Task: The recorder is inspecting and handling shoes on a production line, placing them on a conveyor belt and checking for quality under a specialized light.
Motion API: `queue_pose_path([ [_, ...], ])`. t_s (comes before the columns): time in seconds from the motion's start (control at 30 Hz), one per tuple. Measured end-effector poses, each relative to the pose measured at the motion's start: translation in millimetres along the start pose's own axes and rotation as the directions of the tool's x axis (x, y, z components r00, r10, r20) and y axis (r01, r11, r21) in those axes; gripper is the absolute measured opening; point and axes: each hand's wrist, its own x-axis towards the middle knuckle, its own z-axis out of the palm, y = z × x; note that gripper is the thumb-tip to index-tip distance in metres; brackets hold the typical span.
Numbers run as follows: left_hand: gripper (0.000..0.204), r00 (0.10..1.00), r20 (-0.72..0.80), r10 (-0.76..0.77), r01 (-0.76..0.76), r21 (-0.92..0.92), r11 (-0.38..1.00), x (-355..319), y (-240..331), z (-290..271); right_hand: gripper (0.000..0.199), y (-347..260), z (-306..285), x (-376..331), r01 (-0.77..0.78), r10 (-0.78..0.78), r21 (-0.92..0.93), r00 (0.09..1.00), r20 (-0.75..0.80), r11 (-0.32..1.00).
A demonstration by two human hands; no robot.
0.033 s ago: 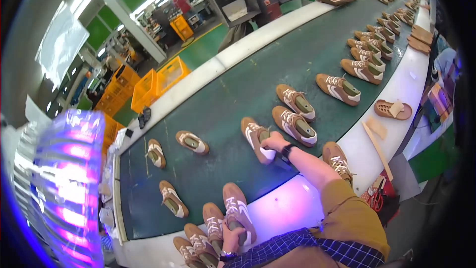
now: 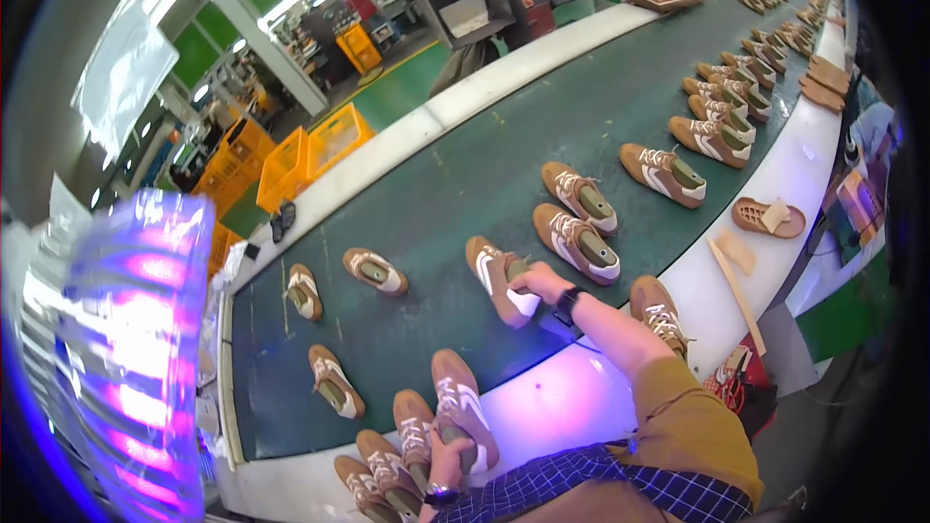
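Note:
My right hand (image 2: 542, 281) is closed round the heel end of a brown sneaker (image 2: 492, 269) with white laces and a white heel, over the green belt. A green shoe last shows in its opening. Nearer to me, my left hand (image 2: 448, 457) grips another brown sneaker (image 2: 455, 387) by its last at the ankle opening, at the near edge of the belt. Just left of that shoe stands a similar sneaker (image 2: 414, 426), with more beside it. To the right of my right hand, a pair includes a laced sneaker (image 2: 572, 240) on the belt.
Several lasted sneakers stand along the green conveyor belt (image 2: 426, 203), many toward the far right. On the white near ledge (image 2: 678, 339) lie a tan sole (image 2: 768, 218) and a thin strip (image 2: 738, 295). A glowing, plastic-draped machine (image 2: 136, 358) stands at the left. Yellow crates (image 2: 334, 136) sit beyond the belt.
The sneaker in my right hand has shifted slightly left and nearer to me. My left hand keeps its hold, and the view has moved a little.

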Motion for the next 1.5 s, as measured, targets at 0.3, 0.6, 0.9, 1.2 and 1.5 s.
queue_pose_path([
  [0.3, 0.055, 0.958, 0.241, -0.158, 0.282, -0.667, 0.69, 9.0, -13.4, -20.0, 0.052, 40.7, 27.6, -217.1, -0.093, -0.078, 0.39, 0.913, 0.401, 0.916],
  [0.6, 0.079, 0.861, 0.492, 0.132, 0.227, -0.603, 0.765, -26.2, 69.4, 38.6, 0.089, 5.9, 28.9, -286.7, -0.063, -0.115, 0.449, 0.927, 0.357, 0.891],
  [0.9, 0.093, 0.783, 0.376, 0.495, -0.193, -0.61, 0.768, -14.4, 98.3, 53.7, 0.067, -20.6, 13.0, -274.2, 0.433, -0.541, 0.435, 0.825, 0.161, 0.79],
  [1.2, 0.079, 0.933, 0.354, -0.062, 0.212, -0.402, 0.891, -37.7, 52.7, 37.2, 0.055, 42.5, 38.3, -260.5, -0.276, -0.036, 0.551, 0.872, 0.489, 0.788],
  [1.5, 0.053, 0.761, 0.621, 0.185, 0.437, -0.703, 0.561, -14.0, 57.8, 38.1, 0.056, 23.4, 36.0, -253.6, -0.221, -0.046, 0.537, 0.897, 0.44, 0.814],
])
